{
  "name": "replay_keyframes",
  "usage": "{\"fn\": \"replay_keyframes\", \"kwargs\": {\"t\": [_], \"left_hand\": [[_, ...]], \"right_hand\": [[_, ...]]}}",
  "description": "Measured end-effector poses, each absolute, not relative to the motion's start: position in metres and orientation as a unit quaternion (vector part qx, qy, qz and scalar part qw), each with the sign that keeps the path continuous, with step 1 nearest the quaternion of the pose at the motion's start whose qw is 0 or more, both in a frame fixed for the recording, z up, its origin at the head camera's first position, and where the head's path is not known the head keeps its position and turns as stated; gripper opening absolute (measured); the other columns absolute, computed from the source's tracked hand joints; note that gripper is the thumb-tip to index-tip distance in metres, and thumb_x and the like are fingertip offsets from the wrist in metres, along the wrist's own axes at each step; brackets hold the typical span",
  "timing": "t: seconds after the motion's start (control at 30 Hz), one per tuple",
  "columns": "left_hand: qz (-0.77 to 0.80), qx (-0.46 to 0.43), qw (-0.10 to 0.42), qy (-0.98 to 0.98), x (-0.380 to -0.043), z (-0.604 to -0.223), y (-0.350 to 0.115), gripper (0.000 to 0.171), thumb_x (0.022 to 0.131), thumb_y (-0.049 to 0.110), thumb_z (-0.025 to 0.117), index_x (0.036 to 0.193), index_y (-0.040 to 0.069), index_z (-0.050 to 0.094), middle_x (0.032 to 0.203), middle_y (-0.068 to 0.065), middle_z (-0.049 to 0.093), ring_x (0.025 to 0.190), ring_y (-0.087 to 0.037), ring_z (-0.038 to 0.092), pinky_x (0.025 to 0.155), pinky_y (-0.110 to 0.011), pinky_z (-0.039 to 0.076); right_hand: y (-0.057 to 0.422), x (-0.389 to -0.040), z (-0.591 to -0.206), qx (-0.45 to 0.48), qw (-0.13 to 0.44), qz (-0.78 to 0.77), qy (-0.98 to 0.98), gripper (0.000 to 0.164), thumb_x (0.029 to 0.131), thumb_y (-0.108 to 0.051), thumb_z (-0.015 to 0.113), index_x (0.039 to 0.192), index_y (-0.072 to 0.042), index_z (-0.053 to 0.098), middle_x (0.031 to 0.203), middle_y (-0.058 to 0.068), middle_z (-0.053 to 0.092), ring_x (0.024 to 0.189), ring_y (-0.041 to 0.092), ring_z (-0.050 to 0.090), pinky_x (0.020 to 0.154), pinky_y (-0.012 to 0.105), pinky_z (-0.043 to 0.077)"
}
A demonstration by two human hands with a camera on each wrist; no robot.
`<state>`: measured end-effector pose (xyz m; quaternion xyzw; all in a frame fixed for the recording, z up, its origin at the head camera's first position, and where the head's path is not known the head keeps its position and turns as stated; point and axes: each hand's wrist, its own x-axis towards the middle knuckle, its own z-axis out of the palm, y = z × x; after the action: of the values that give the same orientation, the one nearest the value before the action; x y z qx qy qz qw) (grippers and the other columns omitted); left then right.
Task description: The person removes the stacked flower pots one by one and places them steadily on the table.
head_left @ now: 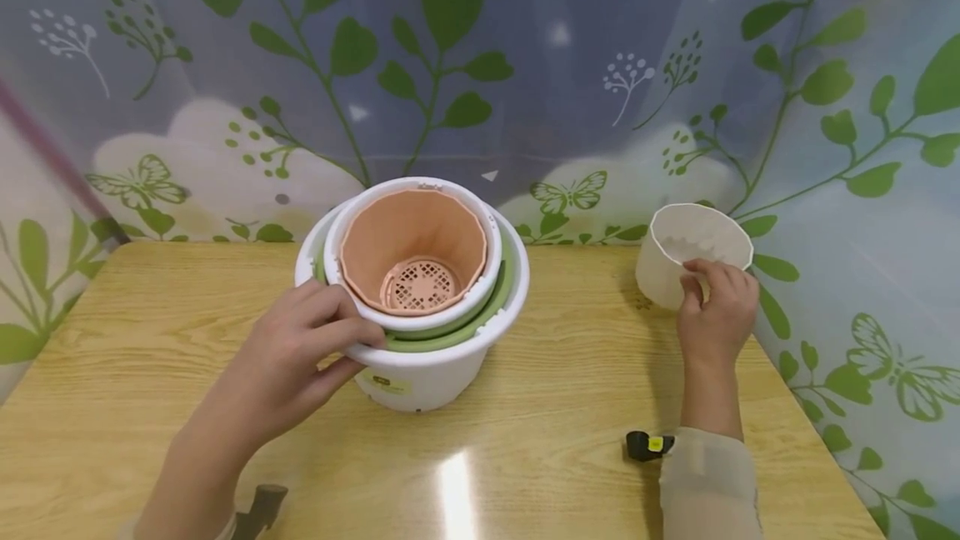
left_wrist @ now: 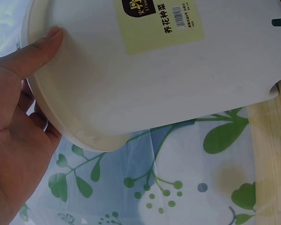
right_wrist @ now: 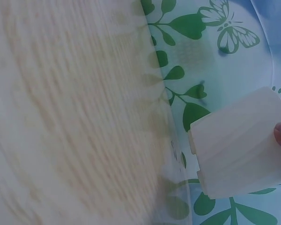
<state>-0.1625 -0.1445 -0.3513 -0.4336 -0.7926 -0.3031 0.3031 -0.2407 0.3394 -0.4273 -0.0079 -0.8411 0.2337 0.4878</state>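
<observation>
A stack of nested flowerpots stands left of the table's middle in the head view. The large white flowerpot (head_left: 427, 382) is outermost, with a green pot (head_left: 442, 342), a smaller white pot (head_left: 491, 232) and an orange pot (head_left: 416, 223) with a perforated bottom inside it. My left hand (head_left: 300, 357) grips the large pot's front-left rim; in the left wrist view the thumb lies against its outer wall, near a yellow label (left_wrist: 159, 28). At the far right, my right hand (head_left: 716, 307) pinches the near rim of a small cream flowerpot (head_left: 660, 273). The right wrist view shows only its fingertips.
The wooden table (head_left: 570, 373) ends at the back and right against a leaf-patterned curtain (head_left: 555, 107). A black strap piece with a yellow mark (head_left: 648, 445) is by the right sleeve. A dark wrist mount (head_left: 262, 507) is at the left wrist.
</observation>
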Motion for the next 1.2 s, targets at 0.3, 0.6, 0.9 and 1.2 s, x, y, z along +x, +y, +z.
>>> {"fn": "replay_keyframes", "kwargs": {"t": [0.3,0.6,0.9,1.2], "left_hand": [[-0.305,-0.437,0.309,-0.788,-0.163,-0.352,-0.144,0.012,0.079,0.022,0.075,0.090,0.020,0.072,0.084,0.010,0.056,0.081,-0.013,0.048,0.077,-0.026,0.034],[-0.300,-0.439,0.326,-0.781,-0.165,-0.351,-0.143,0.012,0.087,0.030,0.067,0.088,0.019,0.072,0.084,0.010,0.056,0.080,-0.013,0.048,0.076,-0.026,0.034],[-0.304,-0.441,0.325,-0.780,-0.165,-0.351,-0.141,0.010,0.084,0.026,0.070,0.089,0.019,0.072,0.085,0.009,0.057,0.081,-0.013,0.049,0.077,-0.027,0.035],[-0.301,-0.434,0.319,-0.787,-0.164,-0.351,-0.144,0.012,0.078,0.023,0.072,0.089,0.019,0.072,0.085,0.010,0.057,0.082,-0.014,0.050,0.077,-0.027,0.035]], "right_hand": [[0.342,-0.248,-0.433,-0.006,0.474,0.243,-0.846,0.013,0.080,0.007,0.074,0.092,0.002,0.070,0.094,0.021,0.070,0.096,0.044,0.055,0.096,0.052,0.038],[0.348,-0.251,-0.439,-0.014,0.462,0.235,-0.855,0.014,0.082,0.008,0.072,0.094,0.005,0.068,0.094,0.024,0.067,0.095,0.046,0.054,0.096,0.053,0.038],[0.358,-0.255,-0.440,-0.036,0.449,0.237,-0.861,0.015,0.082,0.008,0.071,0.096,0.004,0.067,0.093,0.025,0.064,0.095,0.048,0.053,0.095,0.053,0.038],[0.361,-0.259,-0.444,-0.042,0.446,0.250,-0.858,0.016,0.082,0.007,0.072,0.097,0.003,0.068,0.095,0.024,0.065,0.097,0.047,0.054,0.098,0.053,0.038]]}}
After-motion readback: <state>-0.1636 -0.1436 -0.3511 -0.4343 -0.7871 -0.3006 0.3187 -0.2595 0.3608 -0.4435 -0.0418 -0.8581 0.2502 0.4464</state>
